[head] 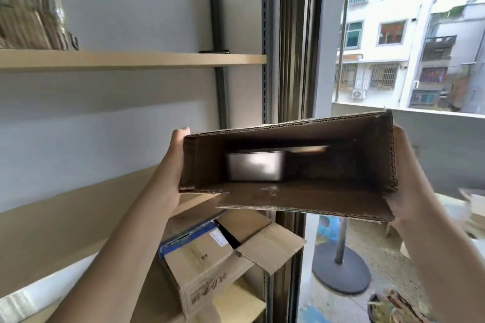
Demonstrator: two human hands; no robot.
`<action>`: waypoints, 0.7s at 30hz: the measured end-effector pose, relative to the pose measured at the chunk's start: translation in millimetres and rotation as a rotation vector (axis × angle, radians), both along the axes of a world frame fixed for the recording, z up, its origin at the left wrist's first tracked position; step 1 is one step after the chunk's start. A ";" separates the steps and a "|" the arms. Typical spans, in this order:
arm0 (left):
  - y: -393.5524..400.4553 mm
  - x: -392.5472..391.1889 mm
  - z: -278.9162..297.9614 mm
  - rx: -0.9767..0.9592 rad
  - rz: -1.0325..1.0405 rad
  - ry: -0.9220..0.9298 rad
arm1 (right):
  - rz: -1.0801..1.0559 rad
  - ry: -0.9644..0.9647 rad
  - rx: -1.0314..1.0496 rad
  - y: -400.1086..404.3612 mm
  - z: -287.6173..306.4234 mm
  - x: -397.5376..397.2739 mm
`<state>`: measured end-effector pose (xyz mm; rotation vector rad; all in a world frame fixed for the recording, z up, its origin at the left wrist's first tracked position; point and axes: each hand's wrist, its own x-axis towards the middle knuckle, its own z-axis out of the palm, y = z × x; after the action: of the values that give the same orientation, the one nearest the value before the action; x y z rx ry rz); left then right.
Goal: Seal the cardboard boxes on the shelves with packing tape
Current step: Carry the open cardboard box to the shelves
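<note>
The left hand [176, 165] and right hand [409, 181] hold an open cardboard box [288, 165] up in the air, off the shelf [131, 59]. A dark tray [256, 166] sits inside. Next, I think, its flaps need closing before any tape.

Pale wooden shelves [131, 59] line a white wall [131, 2] beside a daylit window [409, 34] facing apartment buildings [380, 8].

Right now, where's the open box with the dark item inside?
Head view, centre-right: the open box is held in the air between the left hand and right hand, above the flap-open carton on the lower shelf.
</note>
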<state>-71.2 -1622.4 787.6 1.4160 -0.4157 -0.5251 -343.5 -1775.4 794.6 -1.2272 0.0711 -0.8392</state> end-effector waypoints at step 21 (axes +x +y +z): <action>147.5 95.7 -60.5 0.040 0.781 -0.194 | 0.213 0.497 0.245 29.6 -53.1 241.1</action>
<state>24.5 -1475.0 727.1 1.5391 0.0170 0.2398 -102.4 -1745.8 741.5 -1.1616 0.4261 -0.3159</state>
